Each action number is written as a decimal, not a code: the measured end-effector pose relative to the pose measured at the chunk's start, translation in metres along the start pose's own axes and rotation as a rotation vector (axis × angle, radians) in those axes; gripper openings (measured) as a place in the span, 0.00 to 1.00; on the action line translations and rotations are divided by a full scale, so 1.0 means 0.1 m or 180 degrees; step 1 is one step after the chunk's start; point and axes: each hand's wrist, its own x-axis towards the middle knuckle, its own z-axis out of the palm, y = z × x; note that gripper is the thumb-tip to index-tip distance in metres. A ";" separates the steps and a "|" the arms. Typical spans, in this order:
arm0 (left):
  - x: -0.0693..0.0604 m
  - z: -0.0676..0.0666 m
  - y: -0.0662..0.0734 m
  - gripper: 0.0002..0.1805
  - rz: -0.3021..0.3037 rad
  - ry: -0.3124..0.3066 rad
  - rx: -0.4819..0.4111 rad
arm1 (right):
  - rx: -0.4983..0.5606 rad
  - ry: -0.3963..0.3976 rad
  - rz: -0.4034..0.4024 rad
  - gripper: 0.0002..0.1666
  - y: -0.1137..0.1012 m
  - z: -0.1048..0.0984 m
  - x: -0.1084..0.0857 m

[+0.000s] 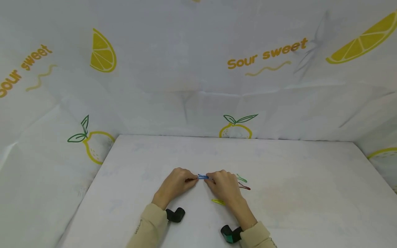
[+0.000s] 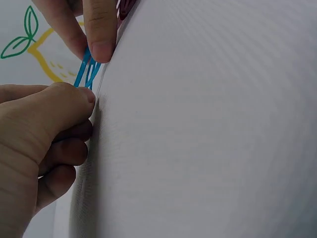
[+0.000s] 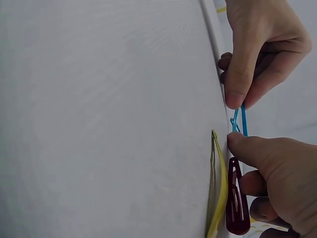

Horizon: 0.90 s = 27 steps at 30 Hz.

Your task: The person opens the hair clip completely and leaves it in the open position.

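A blue snap hair clip (image 1: pixel 203 176) is held between my two hands above the white table. My left hand (image 1: pixel 179 181) pinches its left end between thumb and forefinger. At the other end my right hand (image 1: pixel 224 185) pinches it the same way. Both wrist views show the blue clip (image 2: pixel 88 69) spanning the small gap between the fingertips, its frame parted from the inner strip (image 3: pixel 235 123). Beyond the right hand lie a green hair clip (image 1: pixel 242 178) and a dark red hair clip (image 1: pixel 244 186). A yellow hair clip (image 1: pixel 218 201) lies nearer, partly hidden by the right wrist.
The white table (image 1: pixel 139 165) runs back to a white cloth backdrop (image 1: pixel 167 62) printed with lemons and lettering. Each wrist carries a black camera mount, the left one (image 1: pixel 176 215) and the right one (image 1: pixel 230 235) both close over the tabletop.
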 end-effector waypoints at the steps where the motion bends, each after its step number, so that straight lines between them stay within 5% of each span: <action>1: 0.00 0.00 0.00 0.05 -0.0015 0.0003 -0.0032 | 0.0000 -0.0009 0.0011 0.03 0.00 0.00 0.00; 27: -0.05 0.01 0.02 0.06 -0.0321 -0.0002 -0.0335 | 0.0019 -0.0018 0.0054 0.07 -0.01 0.01 -0.04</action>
